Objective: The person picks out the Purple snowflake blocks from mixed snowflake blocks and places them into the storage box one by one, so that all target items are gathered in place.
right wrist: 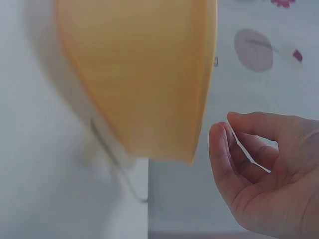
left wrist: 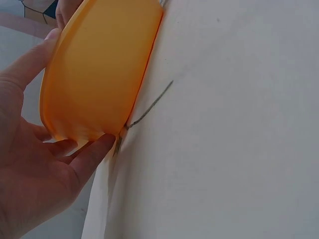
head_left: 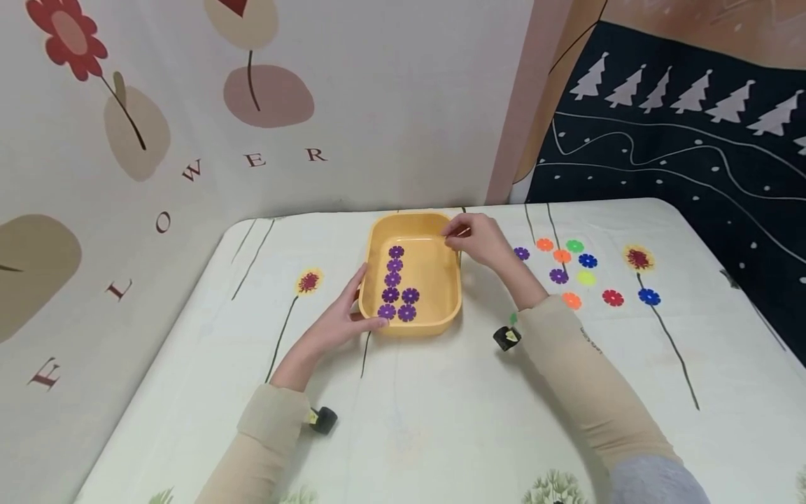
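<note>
A yellow plastic tray (head_left: 443,318) stands on the table with several purple flower-shaped discs (head_left: 393,278) in its left half, one long column with a shorter one beside it. My left hand (head_left: 340,323) holds the tray's near left corner, thumb over the rim and fingers against the outer wall. From below, the left wrist view shows those fingers under the orange-looking tray wall (left wrist: 99,69). My right hand (head_left: 477,239) is at the tray's far right rim, thumb and fingertips close together. In the right wrist view, no disc shows between the fingers (right wrist: 219,149); a thin one could be hidden.
Loose flower discs in orange, green, blue, yellow, red and purple lie right of the tray, among them a red disc (head_left: 613,298) and a blue disc (head_left: 649,297). A patterned cloth (head_left: 403,420) covers the table. Printed hangings (head_left: 403,105) rise behind it.
</note>
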`<state>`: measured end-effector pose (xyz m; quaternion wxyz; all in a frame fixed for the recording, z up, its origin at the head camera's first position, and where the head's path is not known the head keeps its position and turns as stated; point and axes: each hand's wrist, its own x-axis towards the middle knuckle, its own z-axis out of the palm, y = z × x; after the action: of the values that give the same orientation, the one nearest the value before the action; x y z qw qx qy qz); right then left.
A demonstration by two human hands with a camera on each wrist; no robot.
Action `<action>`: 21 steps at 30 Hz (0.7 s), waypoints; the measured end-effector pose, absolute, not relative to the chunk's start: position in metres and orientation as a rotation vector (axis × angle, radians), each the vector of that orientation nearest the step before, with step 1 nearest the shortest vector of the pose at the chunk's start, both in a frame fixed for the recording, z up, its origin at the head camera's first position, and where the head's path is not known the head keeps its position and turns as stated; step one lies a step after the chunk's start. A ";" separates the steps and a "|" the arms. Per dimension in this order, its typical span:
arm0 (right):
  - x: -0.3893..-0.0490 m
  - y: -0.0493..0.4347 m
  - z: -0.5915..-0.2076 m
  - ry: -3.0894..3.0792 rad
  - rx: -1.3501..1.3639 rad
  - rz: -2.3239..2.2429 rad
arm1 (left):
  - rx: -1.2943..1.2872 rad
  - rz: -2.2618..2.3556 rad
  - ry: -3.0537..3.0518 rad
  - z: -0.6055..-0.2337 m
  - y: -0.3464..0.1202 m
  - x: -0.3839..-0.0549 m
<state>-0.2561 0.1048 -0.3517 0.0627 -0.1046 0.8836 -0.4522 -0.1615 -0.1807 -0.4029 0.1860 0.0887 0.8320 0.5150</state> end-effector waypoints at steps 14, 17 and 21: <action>-0.259 0.171 -0.374 2.642 0.051 -1.345 | 0.233 1.433 2.361 -0.404 -0.181 -0.163; -0.258 0.179 -0.378 2.642 0.086 -1.307 | 0.233 1.433 2.359 -0.404 -0.181 -0.163; -0.256 0.187 -0.383 2.629 0.126 -1.285 | 0.237 1.437 2.355 -0.404 -0.181 -0.163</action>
<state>-0.2560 0.1874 -0.3835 0.1061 0.0429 0.8925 -0.4362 -0.1629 -0.1810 -0.4041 0.1851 0.0840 0.8358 0.5100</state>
